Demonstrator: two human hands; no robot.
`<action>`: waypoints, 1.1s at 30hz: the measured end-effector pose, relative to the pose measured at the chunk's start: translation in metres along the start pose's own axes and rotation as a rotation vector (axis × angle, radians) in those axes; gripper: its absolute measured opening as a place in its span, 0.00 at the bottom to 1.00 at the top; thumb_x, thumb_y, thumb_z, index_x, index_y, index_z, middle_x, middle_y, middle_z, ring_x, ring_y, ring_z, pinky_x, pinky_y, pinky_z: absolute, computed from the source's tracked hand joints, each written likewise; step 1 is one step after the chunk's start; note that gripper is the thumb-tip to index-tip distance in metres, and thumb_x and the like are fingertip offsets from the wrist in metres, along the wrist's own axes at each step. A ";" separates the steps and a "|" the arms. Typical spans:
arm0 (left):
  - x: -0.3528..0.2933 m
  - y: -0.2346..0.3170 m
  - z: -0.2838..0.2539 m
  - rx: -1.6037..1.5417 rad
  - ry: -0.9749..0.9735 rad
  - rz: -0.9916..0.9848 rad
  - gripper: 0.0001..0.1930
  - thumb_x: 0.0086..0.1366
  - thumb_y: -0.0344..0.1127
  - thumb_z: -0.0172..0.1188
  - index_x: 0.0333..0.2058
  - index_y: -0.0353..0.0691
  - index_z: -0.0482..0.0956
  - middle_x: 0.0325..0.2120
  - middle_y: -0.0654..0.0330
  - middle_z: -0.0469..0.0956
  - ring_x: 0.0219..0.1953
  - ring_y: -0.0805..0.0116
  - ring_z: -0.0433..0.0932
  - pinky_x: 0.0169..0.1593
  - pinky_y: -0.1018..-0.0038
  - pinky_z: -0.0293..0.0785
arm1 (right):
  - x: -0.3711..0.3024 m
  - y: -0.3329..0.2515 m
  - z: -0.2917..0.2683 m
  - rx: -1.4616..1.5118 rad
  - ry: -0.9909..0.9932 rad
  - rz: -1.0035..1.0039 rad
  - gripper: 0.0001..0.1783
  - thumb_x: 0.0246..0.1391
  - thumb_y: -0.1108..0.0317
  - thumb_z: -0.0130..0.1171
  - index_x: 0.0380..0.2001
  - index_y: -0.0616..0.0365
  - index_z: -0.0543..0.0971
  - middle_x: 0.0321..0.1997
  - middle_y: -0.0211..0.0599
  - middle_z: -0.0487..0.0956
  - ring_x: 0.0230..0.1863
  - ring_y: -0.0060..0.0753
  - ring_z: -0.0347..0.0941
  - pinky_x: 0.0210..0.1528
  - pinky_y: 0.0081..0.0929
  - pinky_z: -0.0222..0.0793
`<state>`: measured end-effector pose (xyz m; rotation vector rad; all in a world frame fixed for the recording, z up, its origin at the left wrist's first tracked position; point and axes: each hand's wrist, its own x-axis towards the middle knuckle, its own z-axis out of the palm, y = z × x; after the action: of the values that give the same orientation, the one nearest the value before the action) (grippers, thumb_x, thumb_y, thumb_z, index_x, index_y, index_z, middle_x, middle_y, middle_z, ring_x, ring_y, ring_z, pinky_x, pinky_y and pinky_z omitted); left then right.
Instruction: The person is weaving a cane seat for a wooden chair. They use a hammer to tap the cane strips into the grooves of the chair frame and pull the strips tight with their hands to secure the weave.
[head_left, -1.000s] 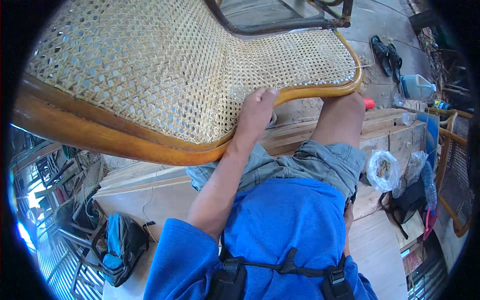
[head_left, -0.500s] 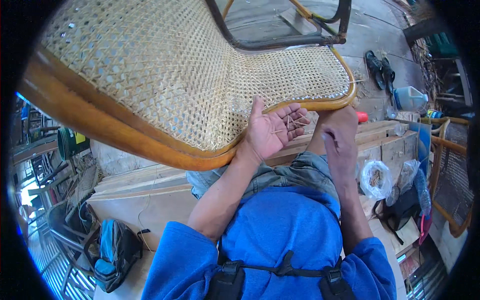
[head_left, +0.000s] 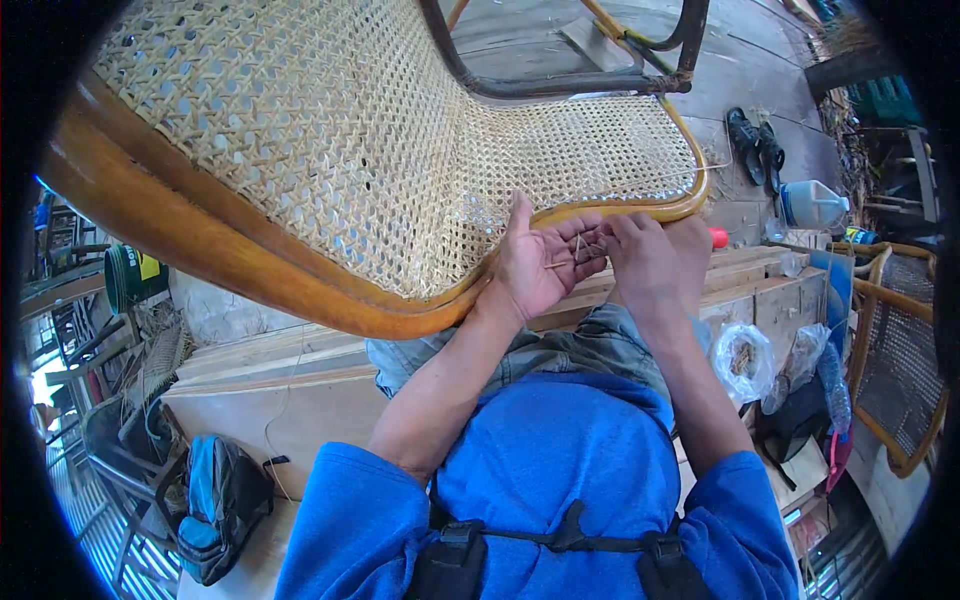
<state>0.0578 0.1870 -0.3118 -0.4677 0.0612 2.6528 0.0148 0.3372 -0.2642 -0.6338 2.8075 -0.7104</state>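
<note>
1 left hand (head_left: 534, 272), palm up, fingers loosely spread, seemingly cupped to keep thin sticks (head_left: 560, 264) together; 1 right hand (head_left: 656, 268), fingers bunched beside them, grasp cannot be told; 1 caned chair (head_left: 320, 180), just beyond both hands

A blue T-shirt (head_left: 560, 440) has short, loose sleeves (head_left: 350, 505) with stitched hems. Black straps (head_left: 450, 575) with plastic buckles (head_left: 666, 547) cross its near part. Shorts (head_left: 420, 355) are grey-green; left hand (head_left: 532, 264) and right hand (head_left: 652, 268) are bare.
</note>
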 end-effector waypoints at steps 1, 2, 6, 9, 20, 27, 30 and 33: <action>0.000 0.000 -0.001 -0.005 0.019 -0.017 0.49 0.57 0.74 0.29 0.49 0.25 0.67 0.44 0.46 0.73 0.46 0.55 0.73 0.53 0.63 0.68 | 0.001 -0.001 -0.001 -0.030 -0.042 0.027 0.07 0.53 0.70 0.49 0.35 0.55 0.75 0.36 0.42 0.74 0.40 0.46 0.71 0.38 0.40 0.69; 0.001 -0.002 -0.002 -0.010 0.037 -0.033 0.48 0.58 0.73 0.31 0.49 0.25 0.67 0.43 0.46 0.73 0.46 0.55 0.73 0.53 0.63 0.69 | 0.001 -0.001 -0.001 -0.061 -0.085 0.054 0.07 0.53 0.69 0.49 0.34 0.54 0.75 0.36 0.42 0.73 0.40 0.47 0.71 0.37 0.41 0.69; 0.006 -0.006 -0.007 0.111 0.113 -0.083 0.37 0.62 0.64 0.43 0.48 0.29 0.69 0.40 0.51 0.76 0.42 0.60 0.76 0.48 0.65 0.73 | -0.005 0.035 0.030 0.447 -0.008 0.147 0.08 0.53 0.71 0.51 0.37 0.57 0.75 0.35 0.40 0.75 0.35 0.41 0.72 0.34 0.36 0.69; 0.004 -0.013 -0.004 0.259 0.172 -0.050 0.24 0.63 0.54 0.51 0.43 0.37 0.72 0.29 0.63 0.76 0.27 0.72 0.74 0.37 0.71 0.73 | -0.001 -0.002 -0.014 0.513 0.031 0.123 0.08 0.53 0.71 0.54 0.38 0.60 0.75 0.32 0.35 0.76 0.30 0.28 0.72 0.30 0.25 0.67; -0.007 -0.014 0.022 0.623 0.392 0.128 0.07 0.62 0.39 0.55 0.32 0.43 0.74 0.18 0.73 0.66 0.16 0.86 0.60 0.23 0.82 0.63 | 0.006 0.010 0.009 1.291 0.012 0.477 0.07 0.53 0.71 0.57 0.36 0.59 0.76 0.27 0.26 0.76 0.27 0.14 0.70 0.26 0.11 0.61; -0.005 -0.021 0.011 1.210 0.431 0.511 0.06 0.61 0.31 0.54 0.32 0.34 0.75 0.24 0.66 0.74 0.29 0.81 0.69 0.33 0.82 0.67 | -0.001 0.007 0.023 1.297 -0.048 0.439 0.04 0.53 0.72 0.57 0.33 0.58 0.77 0.26 0.23 0.75 0.27 0.13 0.68 0.25 0.12 0.60; -0.007 -0.020 0.003 1.255 0.489 0.506 0.07 0.61 0.31 0.54 0.33 0.33 0.76 0.23 0.64 0.74 0.28 0.81 0.70 0.33 0.80 0.68 | 0.002 0.012 0.032 1.127 -0.084 0.353 0.04 0.53 0.72 0.56 0.32 0.58 0.77 0.26 0.24 0.75 0.27 0.13 0.67 0.26 0.13 0.62; -0.004 -0.018 0.004 1.365 0.671 0.450 0.09 0.61 0.33 0.53 0.34 0.32 0.76 0.23 0.61 0.75 0.27 0.78 0.71 0.33 0.78 0.69 | 0.017 0.015 0.036 0.814 -0.048 0.293 0.05 0.53 0.72 0.55 0.33 0.60 0.76 0.26 0.28 0.75 0.27 0.16 0.68 0.28 0.17 0.65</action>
<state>0.0677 0.2022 -0.3063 -0.8106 2.1370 1.9805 0.0039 0.3264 -0.3042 -0.0823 2.1853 -1.5802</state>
